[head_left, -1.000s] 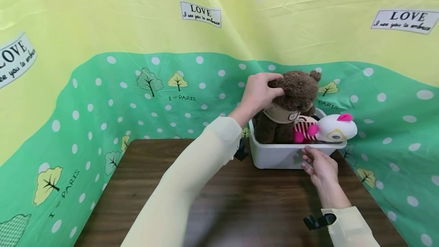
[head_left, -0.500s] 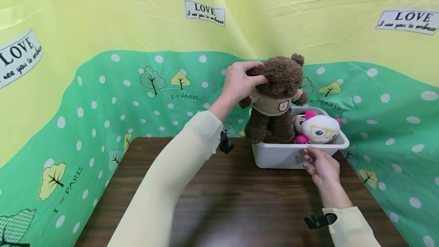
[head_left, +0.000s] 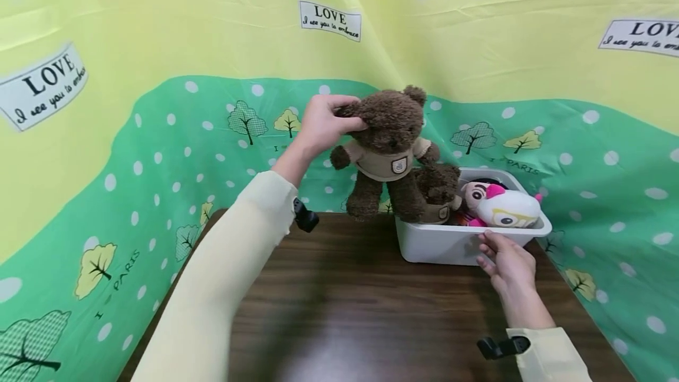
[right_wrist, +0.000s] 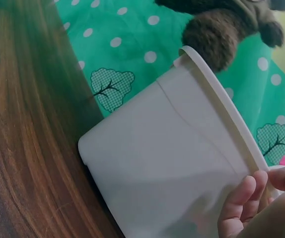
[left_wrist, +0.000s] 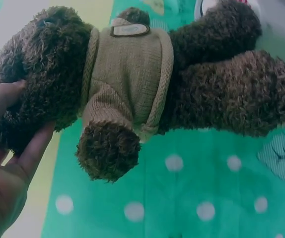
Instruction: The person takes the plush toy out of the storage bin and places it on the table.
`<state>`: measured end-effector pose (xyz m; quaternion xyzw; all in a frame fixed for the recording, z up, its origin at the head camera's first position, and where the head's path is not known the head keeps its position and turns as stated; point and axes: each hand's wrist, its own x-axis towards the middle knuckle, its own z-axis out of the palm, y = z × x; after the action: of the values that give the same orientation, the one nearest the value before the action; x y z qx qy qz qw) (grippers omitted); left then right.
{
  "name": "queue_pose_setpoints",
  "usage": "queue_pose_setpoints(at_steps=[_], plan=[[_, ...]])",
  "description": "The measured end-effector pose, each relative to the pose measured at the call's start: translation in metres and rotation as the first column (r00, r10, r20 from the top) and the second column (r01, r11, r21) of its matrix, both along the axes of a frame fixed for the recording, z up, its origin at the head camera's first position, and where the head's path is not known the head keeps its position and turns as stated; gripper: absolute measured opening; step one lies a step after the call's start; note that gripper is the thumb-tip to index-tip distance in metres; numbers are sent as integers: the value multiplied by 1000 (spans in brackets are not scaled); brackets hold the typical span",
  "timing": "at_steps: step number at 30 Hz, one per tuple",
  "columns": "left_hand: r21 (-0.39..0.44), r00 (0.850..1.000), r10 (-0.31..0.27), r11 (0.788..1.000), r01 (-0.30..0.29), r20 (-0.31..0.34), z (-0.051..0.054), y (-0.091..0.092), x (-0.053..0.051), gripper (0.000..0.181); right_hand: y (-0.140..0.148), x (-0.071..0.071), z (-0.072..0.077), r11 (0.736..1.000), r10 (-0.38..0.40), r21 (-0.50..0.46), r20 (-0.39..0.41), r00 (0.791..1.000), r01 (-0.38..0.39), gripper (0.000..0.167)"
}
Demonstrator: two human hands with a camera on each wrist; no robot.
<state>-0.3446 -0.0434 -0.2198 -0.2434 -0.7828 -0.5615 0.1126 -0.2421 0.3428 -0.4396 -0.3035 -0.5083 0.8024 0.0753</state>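
A brown teddy bear [head_left: 392, 119] in a beige knit sweater hangs upright in the air, left of and partly over the storage bin. My left hand [head_left: 325, 124] grips it by the side of its head; the left wrist view shows thumb and fingers pressed into the bear's fur [left_wrist: 48, 54]. The white plastic bin [head_left: 437, 245] stands on the table, its front rim pinched by my right hand [head_left: 511, 263]. Inside lie a smaller brown bear [head_left: 439, 184], a white plush head with yellow glasses [head_left: 514, 210] and a doll [head_left: 474, 192], partly hidden.
The dark wooden table [head_left: 339, 311] extends to the left of the bin and in front of it. A yellow and green printed curtain [head_left: 212, 152] rises close behind the table and along both sides. Black camera mounts [head_left: 306, 215] sit at both wrists.
My left hand has lifted the larger bear out of the bin and carried it left, uncovering the smaller bear. The right hand stays on the rim. The white plush has shifted.
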Motion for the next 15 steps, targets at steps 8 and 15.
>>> queue_pose_setpoints(at_steps=[8,15], plan=[[27,997,77,997,-77,17,-20,-58,-6,29,1,2,-1,1000,-2,9,15,1000,2,21],[-72,975,206,977,-200,86,-44,-110,-7,35,0,1,-2,1000,6,2,-4,1000,-6,17]])
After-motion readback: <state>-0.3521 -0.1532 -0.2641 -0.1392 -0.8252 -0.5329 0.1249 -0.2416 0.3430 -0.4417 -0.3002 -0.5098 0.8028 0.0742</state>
